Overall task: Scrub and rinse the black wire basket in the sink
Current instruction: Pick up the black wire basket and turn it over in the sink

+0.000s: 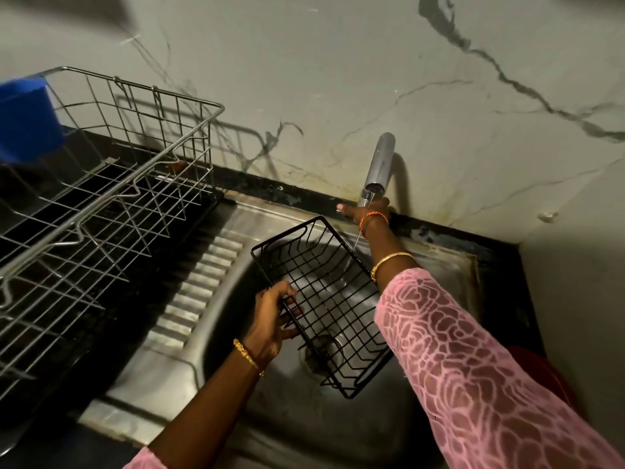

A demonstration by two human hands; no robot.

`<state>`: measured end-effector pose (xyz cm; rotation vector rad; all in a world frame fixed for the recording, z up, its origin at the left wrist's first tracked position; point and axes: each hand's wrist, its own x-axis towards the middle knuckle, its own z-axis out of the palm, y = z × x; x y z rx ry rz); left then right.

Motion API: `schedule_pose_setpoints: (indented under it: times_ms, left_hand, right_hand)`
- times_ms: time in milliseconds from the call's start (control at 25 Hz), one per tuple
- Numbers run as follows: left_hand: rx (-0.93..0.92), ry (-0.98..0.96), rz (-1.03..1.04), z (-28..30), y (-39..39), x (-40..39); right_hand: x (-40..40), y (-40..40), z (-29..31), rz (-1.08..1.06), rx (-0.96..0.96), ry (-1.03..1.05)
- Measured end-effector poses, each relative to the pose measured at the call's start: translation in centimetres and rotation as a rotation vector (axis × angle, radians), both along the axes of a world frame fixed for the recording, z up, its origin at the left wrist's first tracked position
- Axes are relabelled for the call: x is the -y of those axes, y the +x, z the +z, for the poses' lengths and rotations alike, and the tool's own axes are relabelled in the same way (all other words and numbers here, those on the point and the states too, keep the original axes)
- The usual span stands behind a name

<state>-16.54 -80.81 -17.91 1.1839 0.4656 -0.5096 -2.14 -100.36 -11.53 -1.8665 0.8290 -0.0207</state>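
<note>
The black wire basket [324, 302] hangs tilted over the bowl of the sink [189, 336], above the drain; the left hand [274, 319] grasps its near-left rim, fingers curled through the wires; the right hand [367, 211] reaches behind the tap [377, 170] at the sink's far edge, its grasp hidden; a thin stream of water falls; a steel dish rack [111, 184] stands left of the sink.

The basket [324, 299] is a black, rectangular wire grid with low sides. It hangs tilted over the steel sink [236, 394], above the drain.
</note>
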Motion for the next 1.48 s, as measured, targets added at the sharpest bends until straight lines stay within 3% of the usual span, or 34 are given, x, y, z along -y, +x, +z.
schedule_pose_setpoints:
  times_ms: [160, 320, 440, 760, 920, 1040, 1200, 1480]
  left_hand:
    - [-0.073, -0.028, -0.023, 0.4, -0.4, 0.6]
    - [-0.148, 0.006, -0.077, 0.7, -0.4, 1.9]
    - [-0.207, 0.039, -0.127, 0.8, -0.4, 2.8]
    - [-0.193, 0.037, -0.261, 2.3, 0.9, 4.7]
    - [-0.211, -0.129, -0.326, 2.2, 1.2, 4.7]
    - [-0.139, -0.269, -0.263, 1.0, 1.5, 4.6]
    - [0.009, -0.334, -0.167, 0.3, 2.5, 4.4]
    - [0.189, -0.131, -0.179, 0.6, 3.5, 5.5]
  right_hand:
    - [1.8, -0.6, 0.1, 0.089, -0.043, 0.062]
    - [1.5, -6.6, 1.5, 0.139, -0.028, 0.517]
    - [1.7, -9.5, 1.8, 0.167, -0.039, 0.691]
    - [0.4, -8.0, 3.0, 0.127, -0.062, 0.591]
    - [-1.0, -7.9, 4.1, 0.229, -0.104, 0.577]
    - [-1.0, -8.9, 4.5, 0.388, -0.178, 0.522]
    - [0.3, -10.2, 4.7, 0.418, -0.160, 0.420]
    - [1.1, -10.0, 4.1, 0.219, 0.083, 0.615]
